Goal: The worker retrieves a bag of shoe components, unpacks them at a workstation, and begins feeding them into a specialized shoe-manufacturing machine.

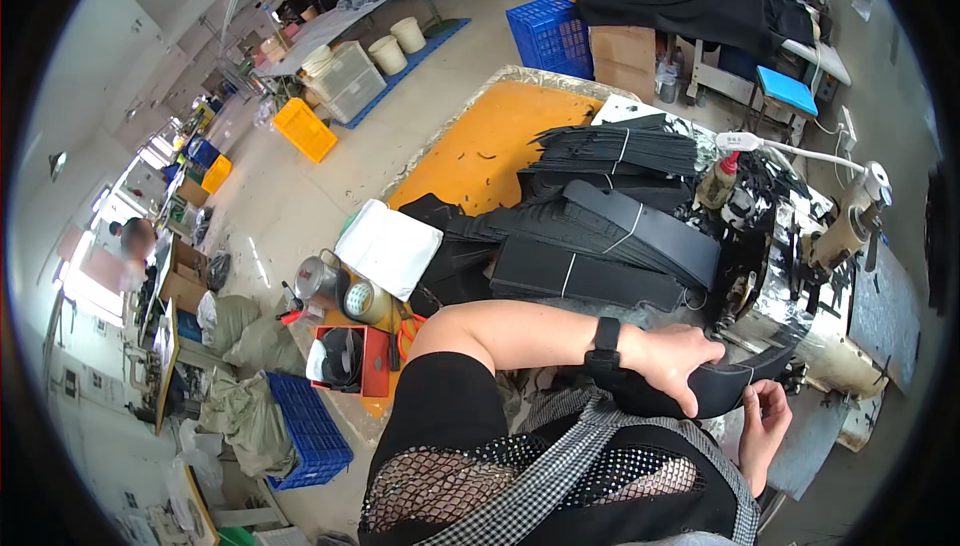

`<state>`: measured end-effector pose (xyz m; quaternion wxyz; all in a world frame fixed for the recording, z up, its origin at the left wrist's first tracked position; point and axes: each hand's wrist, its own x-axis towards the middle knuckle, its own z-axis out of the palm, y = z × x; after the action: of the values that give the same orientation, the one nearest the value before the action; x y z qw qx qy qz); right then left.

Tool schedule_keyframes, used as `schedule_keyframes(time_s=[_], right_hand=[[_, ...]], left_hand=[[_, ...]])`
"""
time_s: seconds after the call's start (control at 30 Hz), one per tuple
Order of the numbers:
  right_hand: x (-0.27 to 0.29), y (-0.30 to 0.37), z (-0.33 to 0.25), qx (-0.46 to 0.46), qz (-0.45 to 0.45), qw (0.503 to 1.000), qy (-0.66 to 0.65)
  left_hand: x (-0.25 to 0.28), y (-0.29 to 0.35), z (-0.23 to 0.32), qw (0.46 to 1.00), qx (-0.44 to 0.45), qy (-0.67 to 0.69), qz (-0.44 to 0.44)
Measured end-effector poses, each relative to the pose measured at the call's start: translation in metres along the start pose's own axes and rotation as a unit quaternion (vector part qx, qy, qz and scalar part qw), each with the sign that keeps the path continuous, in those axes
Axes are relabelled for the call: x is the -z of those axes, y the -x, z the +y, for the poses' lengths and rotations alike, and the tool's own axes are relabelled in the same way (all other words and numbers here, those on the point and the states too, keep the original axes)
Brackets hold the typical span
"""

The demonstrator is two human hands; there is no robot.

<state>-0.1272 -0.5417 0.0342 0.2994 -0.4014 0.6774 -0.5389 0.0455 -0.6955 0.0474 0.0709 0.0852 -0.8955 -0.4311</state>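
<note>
My left hand (pixel 672 358), with a black watch (pixel 604 351) on its wrist, grips a curved stack of black strips (pixel 705 396) from above, its thumb pressed on the near side. At the right end of that stack, my right hand (pixel 766 424) is closed, with thumb and fingertips pinched at a thin white string (pixel 751 374). Most of the stack's underside is hidden from view. Just beyond my left forearm lie flat black strips (pixel 580 271) bound in bundles with white string. More tied bundles (pixel 620 150) are piled farther back.
A metal machine (pixel 845 231) with a small white lamp (pixel 740 142) stands right of the bundles. The table has an orange top (pixel 480 141). At its left are a white pad (pixel 390 246), tape roll (pixel 366 300), metal mug (pixel 318 281), orange-handled scissors (pixel 410 330) and red box (pixel 374 361).
</note>
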Motion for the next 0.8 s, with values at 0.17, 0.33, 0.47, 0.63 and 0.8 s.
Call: schedule_keyframes(time_s=[0.17,0.33,0.47,0.63,0.8], right_hand=[[0.003,0.015,-0.009,0.046,-0.018,0.997,0.068],[0.011,0.017,-0.012,0.001,-0.063,0.974,-0.216],[0.053,0.027,-0.012,-0.152,-0.384,0.865,-0.284],[0.121,0.043,0.049,0.051,0.001,0.85,-0.525],[0.127,0.029,0.013,0.094,0.139,0.983,-0.08]], left_hand=[[0.004,-0.01,0.001,0.997,-0.011,-0.048,-0.051],[0.018,-0.023,-0.007,0.991,-0.041,-0.073,-0.105],[0.019,-0.021,0.007,0.976,-0.119,-0.083,-0.16],[0.021,-0.029,0.01,0.981,-0.134,-0.074,-0.122],[0.014,-0.043,0.006,0.976,-0.166,-0.111,-0.085]])
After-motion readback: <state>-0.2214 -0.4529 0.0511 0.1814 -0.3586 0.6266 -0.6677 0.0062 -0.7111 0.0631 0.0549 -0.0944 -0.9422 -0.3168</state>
